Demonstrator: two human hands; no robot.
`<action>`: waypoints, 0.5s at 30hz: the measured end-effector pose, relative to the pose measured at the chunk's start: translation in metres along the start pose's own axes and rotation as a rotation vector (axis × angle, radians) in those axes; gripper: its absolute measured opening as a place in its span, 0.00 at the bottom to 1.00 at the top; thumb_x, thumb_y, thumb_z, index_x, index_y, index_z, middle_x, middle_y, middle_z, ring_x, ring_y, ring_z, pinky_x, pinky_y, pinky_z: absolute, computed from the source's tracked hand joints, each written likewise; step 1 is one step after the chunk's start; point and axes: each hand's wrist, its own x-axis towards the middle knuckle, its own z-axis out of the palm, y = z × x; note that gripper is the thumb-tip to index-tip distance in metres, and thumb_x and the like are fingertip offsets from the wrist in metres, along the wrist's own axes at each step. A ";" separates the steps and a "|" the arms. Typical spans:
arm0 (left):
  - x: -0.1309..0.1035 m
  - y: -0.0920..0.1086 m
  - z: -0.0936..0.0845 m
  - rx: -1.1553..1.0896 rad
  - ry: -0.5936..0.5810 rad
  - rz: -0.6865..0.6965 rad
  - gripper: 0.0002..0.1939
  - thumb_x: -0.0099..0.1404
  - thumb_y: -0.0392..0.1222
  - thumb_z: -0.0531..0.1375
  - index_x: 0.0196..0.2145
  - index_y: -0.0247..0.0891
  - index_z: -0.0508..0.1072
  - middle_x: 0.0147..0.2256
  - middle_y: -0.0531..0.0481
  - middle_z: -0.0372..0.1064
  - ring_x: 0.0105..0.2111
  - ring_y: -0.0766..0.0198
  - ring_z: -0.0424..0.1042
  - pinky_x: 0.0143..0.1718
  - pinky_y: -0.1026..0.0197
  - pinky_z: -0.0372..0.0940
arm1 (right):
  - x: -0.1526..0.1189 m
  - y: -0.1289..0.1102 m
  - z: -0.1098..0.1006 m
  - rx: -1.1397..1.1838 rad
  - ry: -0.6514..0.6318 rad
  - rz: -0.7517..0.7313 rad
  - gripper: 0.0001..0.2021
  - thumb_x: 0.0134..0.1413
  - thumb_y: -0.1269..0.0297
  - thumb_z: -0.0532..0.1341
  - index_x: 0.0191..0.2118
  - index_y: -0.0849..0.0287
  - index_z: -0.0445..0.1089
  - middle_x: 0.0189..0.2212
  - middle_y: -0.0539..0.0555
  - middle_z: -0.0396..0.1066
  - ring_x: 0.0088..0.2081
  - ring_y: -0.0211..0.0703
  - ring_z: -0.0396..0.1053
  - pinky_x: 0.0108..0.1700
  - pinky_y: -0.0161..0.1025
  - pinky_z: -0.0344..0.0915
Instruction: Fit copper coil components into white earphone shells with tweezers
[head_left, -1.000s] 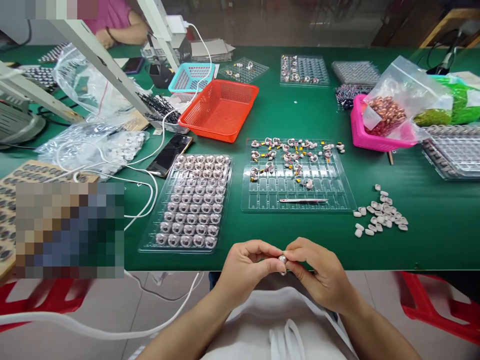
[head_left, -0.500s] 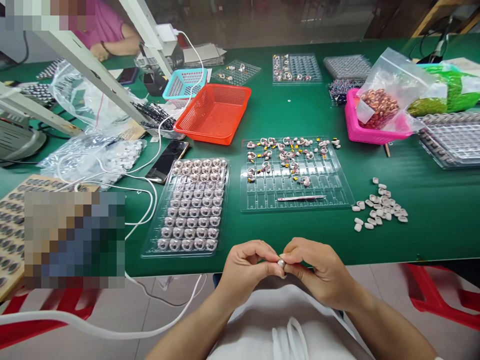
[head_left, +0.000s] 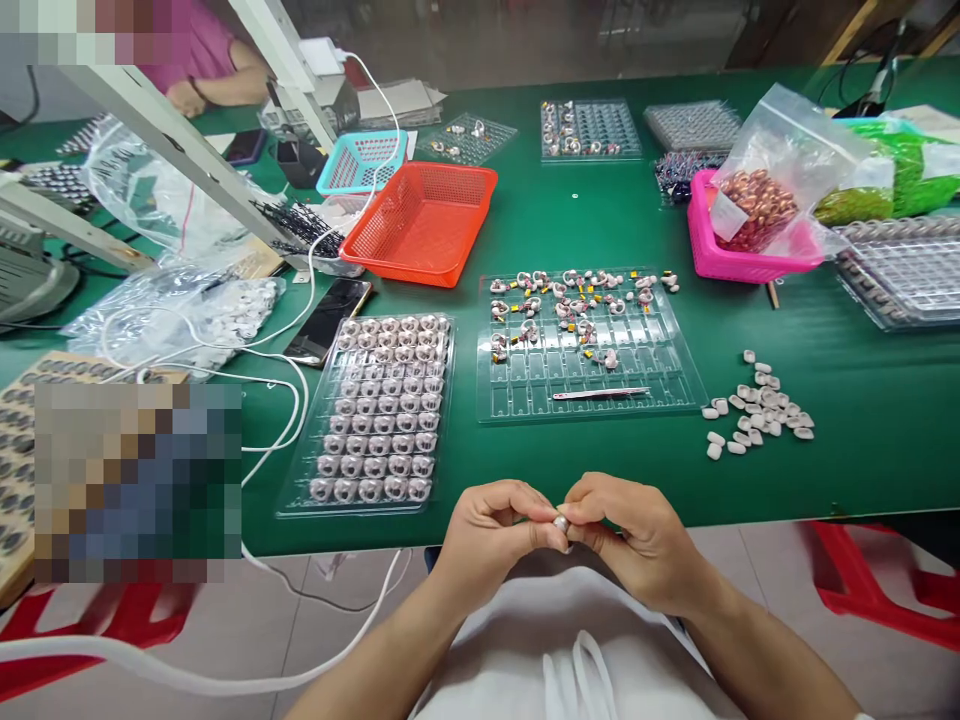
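Observation:
Pinched between both hands, just off the table's front edge, is a small shiny silvery part (head_left: 561, 523), mostly covered by fingertips; its kind cannot be made out. My left hand (head_left: 499, 535) grips it from the left with thumb and forefinger. From the other side my right hand (head_left: 630, 535) closes on it the same way. Beyond them lies a clear tray (head_left: 517, 400) with small white parts bearing yellow tabs, and tweezers (head_left: 600, 394) rest across its front. To the left, a second clear tray (head_left: 442, 400) is filled with rows of pinkish-silver rounded pieces.
Small white caps (head_left: 765, 405) lie loose at right. Behind are a red basket (head_left: 420, 225), a turquoise basket (head_left: 364, 160) and a pink basket (head_left: 750, 265) holding a bag of copper-coloured pieces. A phone (head_left: 330, 320) and white cable (head_left: 300, 400) lie left. A co-worker's arm (head_left: 225, 85) shows far left.
The view has shifted slightly, so the table's contents sit a little further left and up. Both hands keep their pinch on the small silvery part, almost without moving.

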 end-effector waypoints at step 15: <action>0.010 0.009 -0.001 0.096 0.012 -0.033 0.11 0.54 0.42 0.73 0.32 0.34 0.78 0.27 0.49 0.78 0.28 0.64 0.76 0.33 0.64 0.70 | -0.002 0.003 0.011 0.305 0.171 0.354 0.04 0.66 0.66 0.60 0.42 0.55 0.73 0.35 0.52 0.71 0.36 0.39 0.71 0.38 0.34 0.68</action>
